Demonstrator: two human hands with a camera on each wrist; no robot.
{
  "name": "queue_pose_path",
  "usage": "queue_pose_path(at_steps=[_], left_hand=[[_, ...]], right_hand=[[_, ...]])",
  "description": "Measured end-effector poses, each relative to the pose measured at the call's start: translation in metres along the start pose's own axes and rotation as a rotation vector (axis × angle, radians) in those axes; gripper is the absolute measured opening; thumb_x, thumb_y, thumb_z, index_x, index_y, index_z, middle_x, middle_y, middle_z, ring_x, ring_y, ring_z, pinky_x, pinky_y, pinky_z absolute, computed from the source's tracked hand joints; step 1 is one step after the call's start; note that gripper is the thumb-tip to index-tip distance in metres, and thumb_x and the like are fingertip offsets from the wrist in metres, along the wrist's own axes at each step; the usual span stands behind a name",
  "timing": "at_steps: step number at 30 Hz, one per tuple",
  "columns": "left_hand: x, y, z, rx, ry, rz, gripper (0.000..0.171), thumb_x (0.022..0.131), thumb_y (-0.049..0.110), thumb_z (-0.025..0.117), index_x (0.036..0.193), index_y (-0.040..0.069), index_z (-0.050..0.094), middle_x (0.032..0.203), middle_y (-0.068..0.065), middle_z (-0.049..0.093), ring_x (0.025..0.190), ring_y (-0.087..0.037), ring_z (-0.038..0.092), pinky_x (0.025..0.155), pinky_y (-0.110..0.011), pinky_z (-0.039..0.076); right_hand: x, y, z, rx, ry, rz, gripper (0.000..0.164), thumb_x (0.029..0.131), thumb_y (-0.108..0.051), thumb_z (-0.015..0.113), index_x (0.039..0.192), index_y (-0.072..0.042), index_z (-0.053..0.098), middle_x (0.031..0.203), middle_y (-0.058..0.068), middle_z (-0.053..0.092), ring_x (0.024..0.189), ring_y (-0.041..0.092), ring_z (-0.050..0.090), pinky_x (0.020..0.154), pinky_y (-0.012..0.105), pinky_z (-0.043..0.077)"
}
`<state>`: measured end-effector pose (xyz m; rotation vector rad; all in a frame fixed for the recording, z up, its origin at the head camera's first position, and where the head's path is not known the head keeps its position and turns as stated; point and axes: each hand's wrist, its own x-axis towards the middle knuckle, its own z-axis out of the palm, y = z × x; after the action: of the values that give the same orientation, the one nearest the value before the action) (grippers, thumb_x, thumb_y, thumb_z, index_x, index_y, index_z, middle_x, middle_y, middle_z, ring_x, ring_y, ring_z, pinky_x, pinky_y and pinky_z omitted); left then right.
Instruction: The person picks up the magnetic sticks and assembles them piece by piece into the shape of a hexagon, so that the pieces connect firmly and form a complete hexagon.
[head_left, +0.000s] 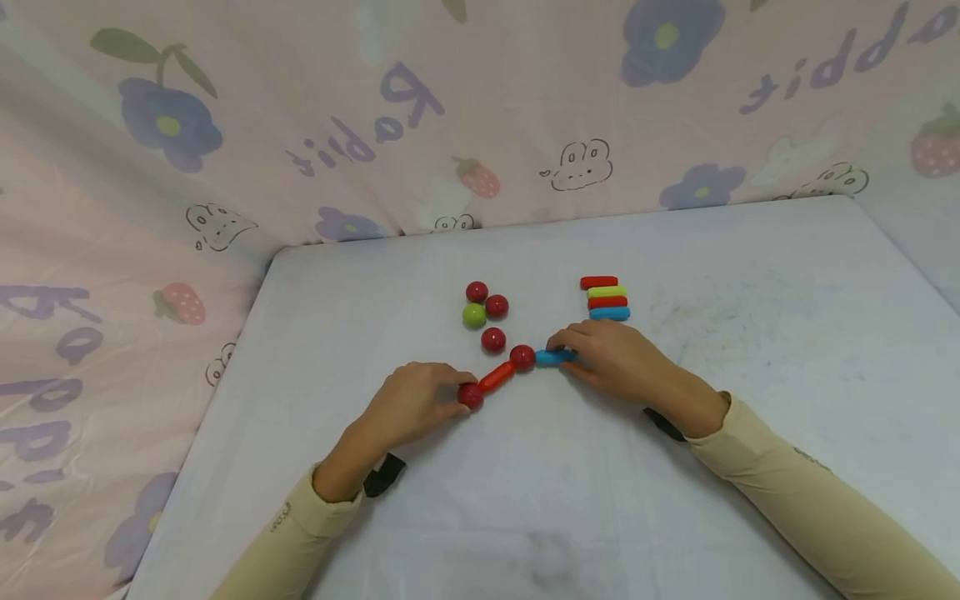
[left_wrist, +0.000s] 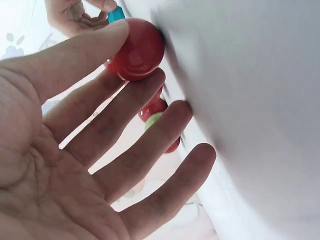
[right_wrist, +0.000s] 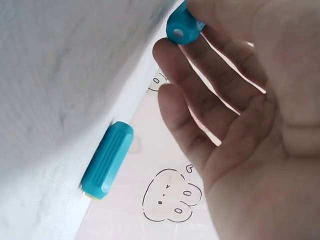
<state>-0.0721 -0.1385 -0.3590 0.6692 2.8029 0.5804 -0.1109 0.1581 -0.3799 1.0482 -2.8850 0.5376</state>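
In the head view a short chain lies across the middle of the white table: a red ball [head_left: 471, 396], a red rod [head_left: 497, 377], a second red ball [head_left: 522, 357] and a blue rod [head_left: 553, 357]. My left hand [head_left: 408, 406] pinches the ball at the chain's left end between thumb and fingers; the left wrist view shows that glossy ball [left_wrist: 142, 50] with the other fingers spread below it. At the opposite end, my right hand [head_left: 615, 360] grips the blue rod. Its end [right_wrist: 182, 31], with a small hole, shows in the right wrist view.
Just behind the chain are a green ball [head_left: 474, 316] and three loose red balls, one [head_left: 492, 340] near the joined ball. Beyond my right hand lie a spare blue rod [head_left: 609, 314], a yellow-green rod [head_left: 606, 292] and two red rods. A printed curtain [head_left: 510, 100] borders the table.
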Motion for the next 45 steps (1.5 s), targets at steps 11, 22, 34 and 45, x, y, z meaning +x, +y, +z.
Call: queue_pose_path(at_steps=[11,22,34,45], left_hand=[[-0.001,-0.012,-0.011,-0.016,-0.016,0.007,0.038,0.082,0.014,0.081,0.119,0.018,0.074,0.114,0.003,0.074,0.111,-0.017,0.067,0.094,-0.04,0.055],[0.002,-0.018,-0.012,-0.029,-0.003,-0.025,0.039,0.083,0.014,0.081,0.12,0.02,0.073,0.118,0.003,0.073,0.115,-0.019,0.065,0.099,-0.043,0.053],[0.006,-0.019,-0.012,0.035,0.018,-0.016,0.036,0.084,0.022,0.081,0.119,0.019,0.074,0.117,0.002,0.073,0.111,-0.018,0.067,0.094,-0.041,0.054],[0.006,-0.015,-0.006,0.012,0.025,0.048,0.039,0.085,0.02,0.079,0.123,0.017,0.071,0.118,-0.001,0.072,0.102,-0.018,0.064,0.089,-0.037,0.054]], right_hand=[[0.0,0.001,0.001,-0.014,0.019,-0.05,0.03,0.083,-0.017,0.081,0.111,-0.013,0.07,0.101,-0.001,0.074,0.089,0.016,0.067,0.086,0.039,0.056],[0.0,-0.001,-0.001,-0.004,0.002,-0.08,0.028,0.085,-0.017,0.079,0.111,-0.013,0.07,0.1,-0.001,0.074,0.088,0.016,0.067,0.081,0.035,0.057],[-0.001,-0.002,-0.001,0.032,-0.022,-0.082,0.029,0.085,-0.018,0.079,0.112,-0.015,0.07,0.103,-0.003,0.073,0.091,0.014,0.067,0.082,0.034,0.057],[0.002,-0.012,0.004,0.04,-0.028,-0.112,0.029,0.085,-0.02,0.079,0.112,-0.017,0.071,0.104,-0.005,0.073,0.093,0.014,0.067,0.084,0.034,0.056]])
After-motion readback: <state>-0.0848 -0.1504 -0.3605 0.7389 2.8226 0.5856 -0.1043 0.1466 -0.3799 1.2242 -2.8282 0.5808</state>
